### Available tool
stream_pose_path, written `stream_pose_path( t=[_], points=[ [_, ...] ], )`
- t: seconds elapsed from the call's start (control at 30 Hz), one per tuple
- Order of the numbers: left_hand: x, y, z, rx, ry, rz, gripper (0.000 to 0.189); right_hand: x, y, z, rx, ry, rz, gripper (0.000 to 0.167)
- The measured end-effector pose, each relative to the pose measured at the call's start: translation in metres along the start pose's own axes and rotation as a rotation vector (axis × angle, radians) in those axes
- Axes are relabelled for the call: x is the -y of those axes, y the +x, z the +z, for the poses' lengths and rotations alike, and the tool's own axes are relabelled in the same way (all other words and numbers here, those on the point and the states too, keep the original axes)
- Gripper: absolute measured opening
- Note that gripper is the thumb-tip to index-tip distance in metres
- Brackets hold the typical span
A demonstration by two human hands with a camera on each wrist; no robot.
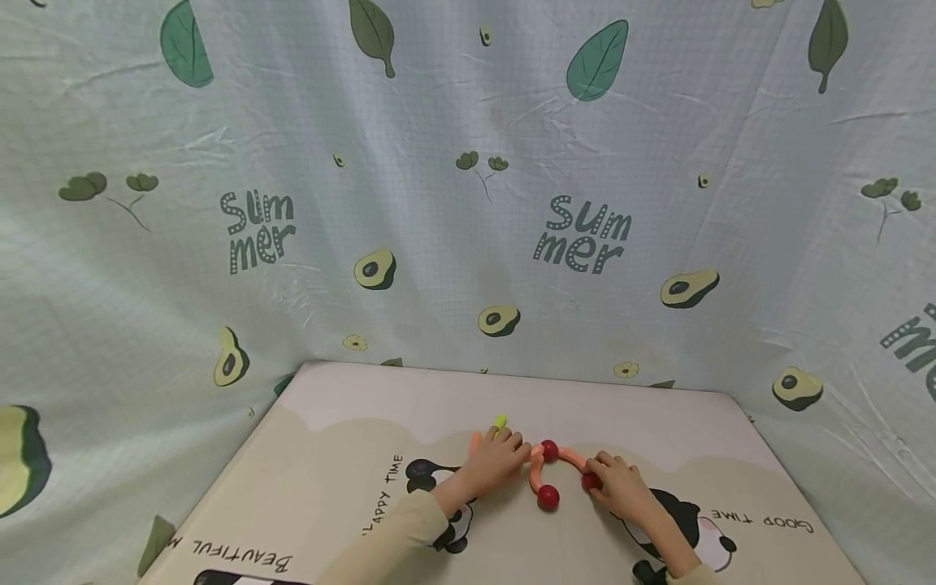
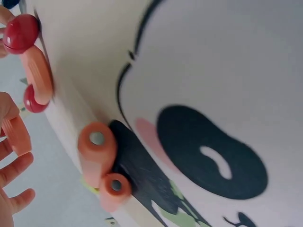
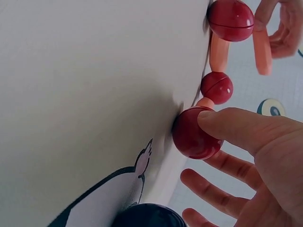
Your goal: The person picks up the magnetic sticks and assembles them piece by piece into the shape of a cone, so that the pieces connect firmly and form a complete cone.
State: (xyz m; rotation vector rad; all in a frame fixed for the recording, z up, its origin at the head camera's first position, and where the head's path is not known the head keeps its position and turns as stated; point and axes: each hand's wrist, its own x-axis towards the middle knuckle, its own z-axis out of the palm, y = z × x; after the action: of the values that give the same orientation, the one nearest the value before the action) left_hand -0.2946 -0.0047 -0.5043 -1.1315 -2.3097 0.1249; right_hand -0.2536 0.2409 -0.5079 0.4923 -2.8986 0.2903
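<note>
My left hand (image 1: 493, 463) pinches an orange magnetic rod (image 2: 18, 135) between thumb and fingers, close to the middle red ball (image 1: 549, 451). My right hand (image 1: 621, 485) grips a red ball (image 3: 196, 135), thumb on its top side and fingers beneath. A curved orange rod (image 1: 573, 458) runs from that ball to the middle one. Another curved orange rod (image 1: 536, 474) links the middle ball to a front red ball (image 1: 548, 497). All three balls are on or close over the mat.
Two loose orange rods (image 2: 97, 158) (image 2: 113, 189) with metal ends lie beyond my left hand, beside a yellow-green piece (image 1: 500, 422). A dark round piece (image 3: 151, 217) sits near my right wrist. The printed mat (image 1: 329, 455) meets a patterned curtain (image 1: 439, 203) behind.
</note>
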Motion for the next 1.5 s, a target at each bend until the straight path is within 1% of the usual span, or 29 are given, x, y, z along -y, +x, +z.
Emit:
stream_pose_path(
  t=[0.1,0.33,0.5,0.63,0.7,0.83,0.97,1.17,1.4,1.5],
  points=[
    [-0.004,0.002,-0.003,0.003,-0.013,0.002,0.014,-0.001,0.0,0.0,0.003,0.005,0.005,0.022],
    [-0.014,0.006,-0.011,-0.015,0.019,0.044,0.017,-0.001,-0.001,0.001,0.0,0.013,0.021,0.023],
    [-0.022,0.01,-0.017,-0.006,-0.021,0.044,0.019,0.0,-0.003,-0.001,0.028,0.028,0.05,0.027],
    [-0.027,0.013,-0.02,0.006,-0.053,0.033,0.016,-0.001,-0.003,-0.001,0.049,0.03,0.068,0.031],
    [-0.029,0.013,-0.019,0.015,-0.073,0.028,0.014,-0.003,-0.003,-0.001,0.05,0.015,0.064,0.032],
    [-0.034,0.014,-0.018,0.02,-0.059,0.038,0.015,-0.007,-0.001,0.002,0.045,-0.005,0.057,0.031],
    [-0.038,0.014,-0.018,0.027,-0.035,0.062,0.016,-0.01,-0.001,0.004,0.035,0.0,0.049,0.031],
    [-0.045,0.019,-0.018,0.048,-0.045,0.079,0.013,-0.012,-0.001,0.003,0.019,0.012,0.044,0.031],
    [-0.054,0.024,-0.009,0.012,-0.081,0.095,0.011,-0.013,-0.001,0.004,-0.003,0.006,0.037,0.032],
    [-0.055,0.026,-0.009,0.012,-0.094,0.101,0.01,-0.014,-0.001,0.005,-0.012,0.005,0.033,0.031]
  ],
)
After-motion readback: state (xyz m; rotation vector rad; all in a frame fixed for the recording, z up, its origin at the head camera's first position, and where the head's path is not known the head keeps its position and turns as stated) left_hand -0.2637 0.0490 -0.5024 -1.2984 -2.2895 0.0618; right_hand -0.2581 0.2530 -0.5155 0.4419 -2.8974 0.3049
